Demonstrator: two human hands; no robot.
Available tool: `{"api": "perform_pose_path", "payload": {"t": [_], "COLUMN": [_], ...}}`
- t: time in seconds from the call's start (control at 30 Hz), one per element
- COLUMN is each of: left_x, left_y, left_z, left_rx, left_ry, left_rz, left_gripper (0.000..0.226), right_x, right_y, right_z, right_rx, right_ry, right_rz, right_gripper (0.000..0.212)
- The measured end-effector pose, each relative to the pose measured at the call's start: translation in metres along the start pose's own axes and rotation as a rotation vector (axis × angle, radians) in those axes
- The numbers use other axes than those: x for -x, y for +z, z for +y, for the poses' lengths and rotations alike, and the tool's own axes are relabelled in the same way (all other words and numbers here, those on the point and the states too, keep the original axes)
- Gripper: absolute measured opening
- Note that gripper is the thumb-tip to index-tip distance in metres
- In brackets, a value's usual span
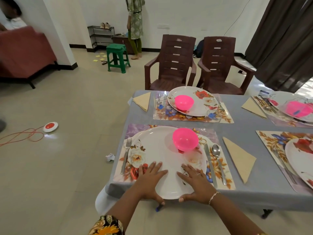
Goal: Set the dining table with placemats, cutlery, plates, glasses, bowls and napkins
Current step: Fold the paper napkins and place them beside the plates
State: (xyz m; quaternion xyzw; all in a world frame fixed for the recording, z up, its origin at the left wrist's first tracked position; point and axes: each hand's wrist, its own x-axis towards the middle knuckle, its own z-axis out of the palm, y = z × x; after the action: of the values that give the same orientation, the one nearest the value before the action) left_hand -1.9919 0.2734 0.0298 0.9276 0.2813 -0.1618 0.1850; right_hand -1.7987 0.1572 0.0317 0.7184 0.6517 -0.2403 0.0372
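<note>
A white floral plate (159, 150) lies on a floral placemat (223, 180) at the near left corner of the grey table (250, 126). My left hand (150, 180) and my right hand (194, 182) both grip its near rim, fingers flat on top and thumbs under the edge. A pink bowl (185, 139) stands on the plate's far part. A fork (126, 154) lies left of the plate, a knife (210, 162) and a spoon (218, 160) right of it, and a folded beige napkin (239, 158) further right.
A second setting with a plate (199, 102), pink bowl (184, 102), glass (160, 106) and napkin (143, 100) lies beyond; more settings sit at the right. Two brown chairs (174, 63) stand behind the table. A green stool (117, 57), a person and a cable reel (50, 127) are on the floor left.
</note>
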Motion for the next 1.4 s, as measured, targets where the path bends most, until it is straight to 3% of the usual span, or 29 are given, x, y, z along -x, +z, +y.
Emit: {"api": "perform_pose_path", "payload": {"t": [0.3,1.27,1.4], "left_x": [-0.018,-0.030,-0.026], "left_y": [-0.009,-0.020,-0.016], "left_z": [-0.003,-0.001,0.002], "left_rx": [0.012,-0.041,-0.015], "left_ry": [0.009,-0.016,-0.030], "left_rz": [-0.002,-0.058,-0.019], "left_gripper": [0.109,0.109,0.105], "right_x": [-0.010,-0.023,-0.017], "right_y": [-0.010,-0.015,-0.009], "right_z": [0.007,0.018,0.015], "right_rx": [0.025,-0.010,-0.013], "right_ry": [0.021,0.017,0.044], "right_rz": [-0.004,0.063,0.146], "right_gripper": [0.142,0.143,0.130]}}
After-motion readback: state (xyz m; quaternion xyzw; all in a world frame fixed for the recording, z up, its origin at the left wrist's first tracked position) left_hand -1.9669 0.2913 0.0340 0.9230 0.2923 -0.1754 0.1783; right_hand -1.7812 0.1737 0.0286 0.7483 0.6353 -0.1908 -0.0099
